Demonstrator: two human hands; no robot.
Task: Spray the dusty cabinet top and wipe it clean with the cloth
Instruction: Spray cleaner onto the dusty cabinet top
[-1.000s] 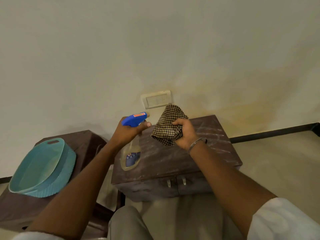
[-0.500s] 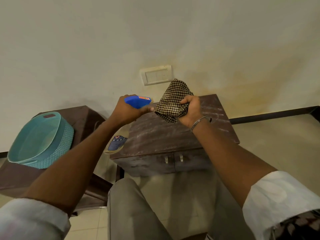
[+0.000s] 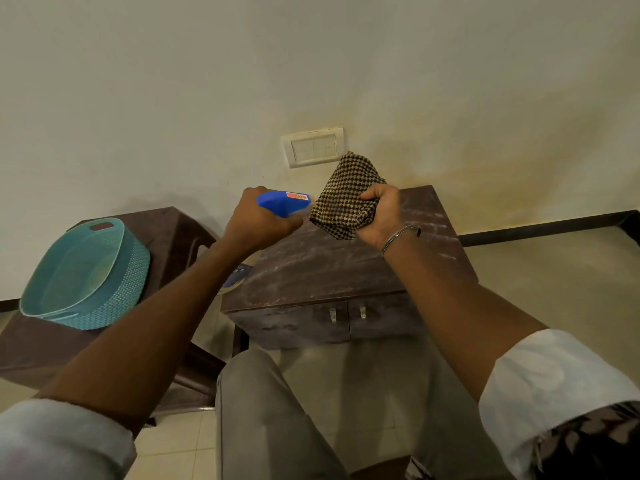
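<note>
The left hand grips the spray bottle, nozzle toward three o'clock at the bunched cloth clenched in the right hand, probably to wet it, both above the dusty cabinet top.

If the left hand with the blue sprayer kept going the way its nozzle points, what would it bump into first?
Most likely the checked cloth bunched in the right hand. The left hand aims the spray bottle rightward at it, with a small gap between them. Depth is hard to judge from one view.
</note>
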